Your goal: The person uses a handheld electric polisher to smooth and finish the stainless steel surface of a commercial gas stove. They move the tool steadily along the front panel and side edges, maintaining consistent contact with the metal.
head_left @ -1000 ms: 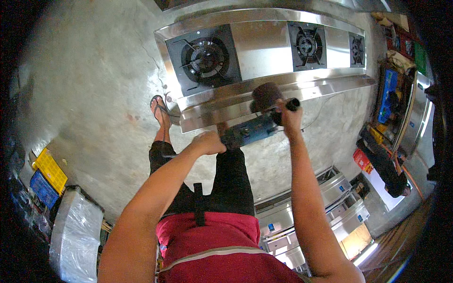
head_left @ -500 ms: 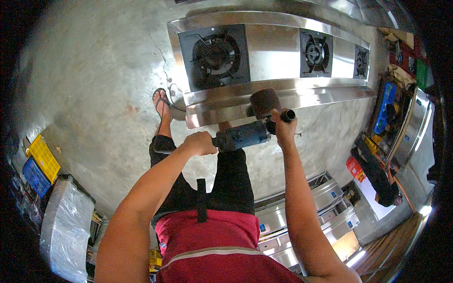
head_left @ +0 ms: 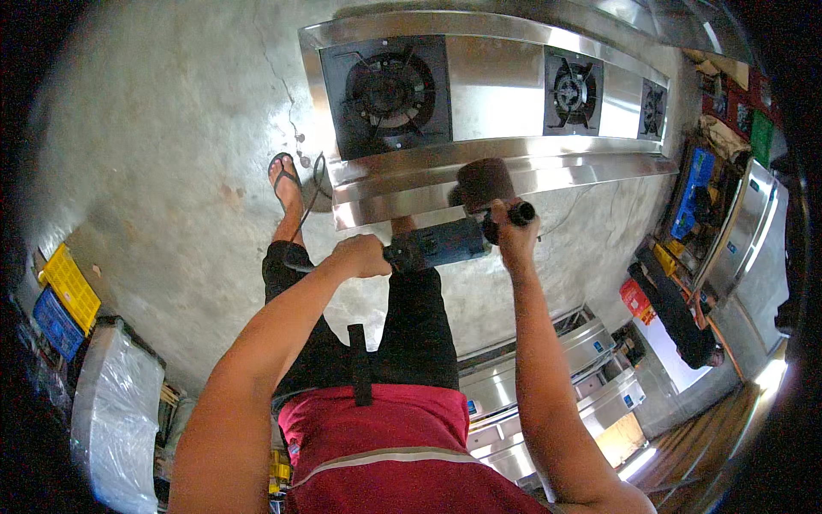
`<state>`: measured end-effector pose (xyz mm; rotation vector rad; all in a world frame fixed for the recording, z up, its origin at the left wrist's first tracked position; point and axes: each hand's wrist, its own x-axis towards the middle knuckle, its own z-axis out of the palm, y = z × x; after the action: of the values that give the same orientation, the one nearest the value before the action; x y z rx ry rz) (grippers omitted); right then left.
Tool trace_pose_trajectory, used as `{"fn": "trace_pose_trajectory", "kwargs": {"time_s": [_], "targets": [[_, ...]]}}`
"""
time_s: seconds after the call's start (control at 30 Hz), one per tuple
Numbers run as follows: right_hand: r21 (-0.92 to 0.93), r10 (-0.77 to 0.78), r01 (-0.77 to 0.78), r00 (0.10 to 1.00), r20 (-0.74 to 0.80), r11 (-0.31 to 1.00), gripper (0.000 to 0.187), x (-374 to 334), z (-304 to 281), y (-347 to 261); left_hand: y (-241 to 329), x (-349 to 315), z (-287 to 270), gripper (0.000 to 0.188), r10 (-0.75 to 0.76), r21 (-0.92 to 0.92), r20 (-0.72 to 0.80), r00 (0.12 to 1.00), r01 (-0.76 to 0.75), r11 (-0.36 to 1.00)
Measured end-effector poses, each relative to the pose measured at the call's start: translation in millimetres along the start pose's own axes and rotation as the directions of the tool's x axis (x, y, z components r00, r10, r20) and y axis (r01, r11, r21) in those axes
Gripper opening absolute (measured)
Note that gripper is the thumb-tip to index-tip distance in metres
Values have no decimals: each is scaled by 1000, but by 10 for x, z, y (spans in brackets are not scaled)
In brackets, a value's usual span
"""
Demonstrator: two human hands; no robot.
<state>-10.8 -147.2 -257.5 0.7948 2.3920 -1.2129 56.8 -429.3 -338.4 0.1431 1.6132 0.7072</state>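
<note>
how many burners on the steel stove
3: the left burner near one end of the steel stove, the middle burner, and the right burner near the other end; none looks hidden.

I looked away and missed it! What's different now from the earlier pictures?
The dark blue power tool with its brown cylindrical roller shifted slightly left along the front of the shiny steel three-burner stove. The camera's view moved a little too. Nothing was taken hold of or let go: the bare left hand and right hand still grip the tool. The stove stayed put.
</note>
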Motion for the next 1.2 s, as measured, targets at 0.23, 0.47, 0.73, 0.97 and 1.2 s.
{"fn": "trace_pose_trajectory", "kwargs": {"time_s": [0.23, 0.47, 0.73, 0.97, 1.2], "targets": [[43, -52, 54, 997, -49, 998, 21, 190, -40, 46, 8, 262, 195, 46, 44, -34, -50, 998, -46, 998], [163, 46, -26, 992, -121, 986, 19, 551, -616, 195, 592, 792, 246, 46, 172, 9, -159, 972, -172, 985], [50, -35, 37, 998, -47, 998, 24, 213, -148, 44, 173, 197, 78, 47, 111, -48, -146, 983, -119, 992], [-44, -21, 22, 1000, 12, 999, 25, -403, 749, -214, -621, -662, -113, 41, -75, -2, 17, 997, 75, 997], [-22, 11, -11, 1000, 3, 1000, 18, -266, 647, -121, -468, -583, -158, 41, -105, 6, 7, 994, 105, 994]]}}
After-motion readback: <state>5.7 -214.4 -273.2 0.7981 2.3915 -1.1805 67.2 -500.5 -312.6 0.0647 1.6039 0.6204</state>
